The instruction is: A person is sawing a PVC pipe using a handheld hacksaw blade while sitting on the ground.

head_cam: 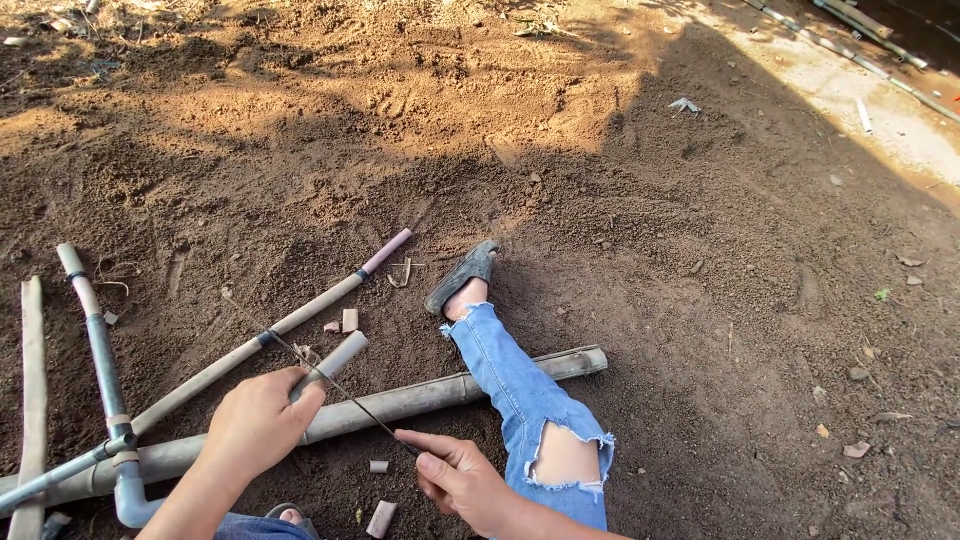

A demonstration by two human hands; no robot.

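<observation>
One head-worn view looks steeply down, close over the soil (700, 330), probably forward.

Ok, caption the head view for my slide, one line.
Seated on bare soil, left hand steadies a short grey pipe while right hand draws a thin blade across it.

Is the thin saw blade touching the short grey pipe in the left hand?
Touching: head view shows the blade lying across the pipe just beyond the left hand.
</observation>
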